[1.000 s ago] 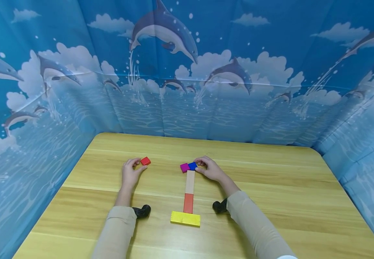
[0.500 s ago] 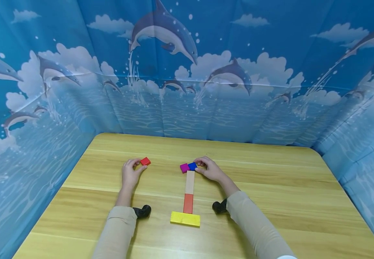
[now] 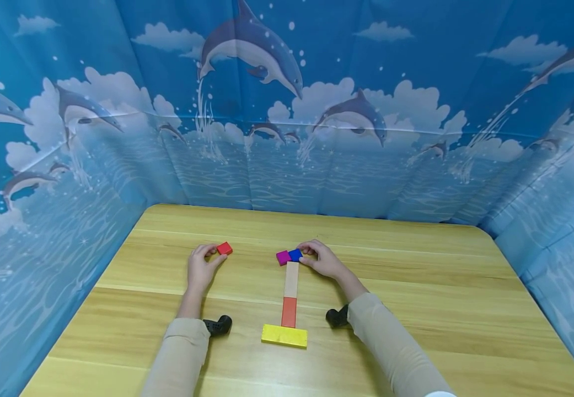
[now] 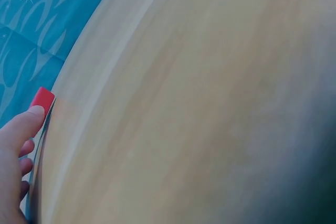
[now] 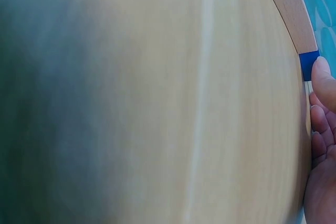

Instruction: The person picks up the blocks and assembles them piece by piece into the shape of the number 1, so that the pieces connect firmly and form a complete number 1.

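Observation:
In the head view my left hand (image 3: 202,267) pinches a small red block (image 3: 224,248) between thumb and fingers, left of the other blocks. The left wrist view shows the thumb pressed on that red block (image 4: 43,99). My right hand (image 3: 323,260) pinches a blue block (image 3: 295,255) at the far end of a row. A purple block (image 3: 283,257) touches the blue one on its left. Toward me run a plain wood block (image 3: 291,279), an orange-red block (image 3: 289,312) and a yellow block (image 3: 284,336) lying crosswise. Several fingertips are partly hidden behind the blocks.
A wood-grain table (image 3: 416,275) lies under everything, its far edge against a blue dolphin-print curtain (image 3: 287,165). Black wrist-worn devices stick out inward from both sleeves, one at the left wrist (image 3: 219,325) and one at the right wrist (image 3: 337,317).
My left hand and the red block have shifted very slightly right and nearer to me. The right hand and the block row look unmoved.

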`<control>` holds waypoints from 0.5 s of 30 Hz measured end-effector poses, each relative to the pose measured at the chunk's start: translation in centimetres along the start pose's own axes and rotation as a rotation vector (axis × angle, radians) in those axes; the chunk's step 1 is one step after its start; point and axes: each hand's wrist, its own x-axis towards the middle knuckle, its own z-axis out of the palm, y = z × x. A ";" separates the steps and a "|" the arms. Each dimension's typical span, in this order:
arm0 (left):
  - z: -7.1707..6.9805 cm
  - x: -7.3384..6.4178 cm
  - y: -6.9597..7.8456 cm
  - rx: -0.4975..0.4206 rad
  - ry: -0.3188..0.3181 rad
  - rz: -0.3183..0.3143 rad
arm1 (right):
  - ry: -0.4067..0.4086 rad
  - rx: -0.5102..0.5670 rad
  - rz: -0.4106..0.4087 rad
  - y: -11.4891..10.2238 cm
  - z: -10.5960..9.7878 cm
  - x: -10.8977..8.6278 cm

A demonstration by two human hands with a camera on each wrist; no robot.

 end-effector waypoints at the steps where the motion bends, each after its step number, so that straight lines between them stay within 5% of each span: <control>1: 0.0 0.0 0.0 -0.008 0.000 -0.001 | 0.000 0.003 0.000 0.0 0.0 0.0; 15: 1.6 0.1 1.6 -0.104 0.020 0.077 | 0.009 0.021 -0.008 -0.1 -0.1 0.0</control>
